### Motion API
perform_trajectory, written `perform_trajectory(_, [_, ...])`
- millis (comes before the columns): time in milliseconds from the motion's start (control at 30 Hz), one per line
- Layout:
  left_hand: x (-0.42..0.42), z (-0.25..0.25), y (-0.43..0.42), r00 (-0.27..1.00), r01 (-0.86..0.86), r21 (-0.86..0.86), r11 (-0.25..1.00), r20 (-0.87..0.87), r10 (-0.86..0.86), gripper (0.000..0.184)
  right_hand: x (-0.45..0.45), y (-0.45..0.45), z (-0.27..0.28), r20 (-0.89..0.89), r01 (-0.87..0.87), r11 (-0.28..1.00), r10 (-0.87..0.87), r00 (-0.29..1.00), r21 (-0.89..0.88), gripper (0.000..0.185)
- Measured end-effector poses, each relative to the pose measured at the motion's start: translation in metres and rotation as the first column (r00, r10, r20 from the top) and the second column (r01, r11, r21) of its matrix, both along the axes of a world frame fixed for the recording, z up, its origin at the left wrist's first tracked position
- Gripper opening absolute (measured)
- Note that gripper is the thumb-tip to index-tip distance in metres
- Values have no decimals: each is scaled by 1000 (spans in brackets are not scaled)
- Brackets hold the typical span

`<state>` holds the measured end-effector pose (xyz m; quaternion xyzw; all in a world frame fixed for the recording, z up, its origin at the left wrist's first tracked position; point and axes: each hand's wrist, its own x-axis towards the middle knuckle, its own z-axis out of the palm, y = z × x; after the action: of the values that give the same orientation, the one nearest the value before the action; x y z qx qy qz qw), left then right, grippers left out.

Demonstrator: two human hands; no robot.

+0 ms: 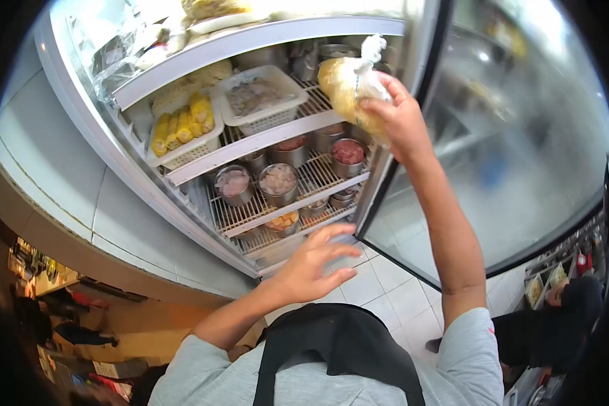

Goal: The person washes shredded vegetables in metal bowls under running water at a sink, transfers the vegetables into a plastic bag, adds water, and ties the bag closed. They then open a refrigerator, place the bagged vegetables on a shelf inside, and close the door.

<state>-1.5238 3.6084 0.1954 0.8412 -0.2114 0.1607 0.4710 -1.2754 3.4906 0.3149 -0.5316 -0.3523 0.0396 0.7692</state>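
My right hand (399,118) grips a knotted clear plastic bag (348,88) with yellowish contents, held up at the right side of an open fridge. What exactly fills the bag I cannot make out. My left hand (314,267) is in front of the lower shelves with its fingers spread, holding nothing. Behind the bag, a white basket (267,122) of pale, greyish food stands on the middle shelf. Left of it, another white basket (189,159) holds yellow corn cobs (183,125).
Metal pots of pale pieces (279,183) and of red minced meat (348,154) stand on the lower racks. The glass fridge door (501,155) is swung out to the right. A person (548,325) in dark clothes is at the lower right, by containers.
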Motion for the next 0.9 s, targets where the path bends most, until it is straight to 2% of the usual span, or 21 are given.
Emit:
perform_trajectory(33, [-5,-16,17,992,11,8,1000,-122,-10,33,15,18,4,53,22,999,-20,998,-34,55])
perform_trajectory(133, [-17,-32,53,945,-3,14,1000,-327,7,31,37,66,21,176,153,977,-126,976,-147,63])
perform_trajectory(167, [-17,-39,63,945,-15,8,1000,-328,17,30,44,81,22,243,231,947,-175,954,-225,64])
perform_trajectory(233, [-15,-55,82,943,-31,1,1000,-332,30,31,53,105,22,382,394,847,-252,889,-357,66])
perform_trajectory(267, [-17,-63,90,934,-34,-2,999,-356,31,30,54,112,16,574,571,727,-299,763,-380,60])
perform_trajectory(367, [-21,-79,114,907,-41,-30,999,-421,25,30,17,92,12,674,687,708,-428,602,-163,47])
perform_trajectory(400, [-23,-84,120,895,-53,-56,997,-445,22,30,8,85,9,612,664,738,-472,635,-119,34])
perform_trajectory(500, [-24,-99,132,872,-51,-73,996,-490,9,29,9,75,-11,626,661,730,-435,647,-177,24])
perform_trajectory(533, [-23,-104,134,858,-29,-80,996,-514,-16,28,14,77,-17,700,686,696,-382,604,-212,20])
perform_trajectory(633, [-10,-107,132,798,57,-95,994,-593,-103,29,42,97,-39,875,683,649,-54,481,-335,30])
perform_trajectory(700, [1,-110,128,746,116,-123,986,-644,-168,30,29,97,-26,836,698,601,-89,542,-389,34])
perform_trajectory(733, [6,-111,129,741,116,-123,986,-650,-168,30,25,94,-27,875,761,570,-144,462,-309,35])
perform_trajectory(800, [20,-121,121,719,188,-152,970,-652,-242,31,-4,70,-28,891,793,604,-312,330,-82,36])
perform_trajectory(833, [24,-127,120,719,207,-114,972,-656,-230,31,-20,55,-35,867,786,617,-372,331,-35,35])
perform_trajectory(900, [29,-135,116,670,235,-114,965,-700,-245,30,-54,17,-67,747,731,681,-464,476,-43,31])
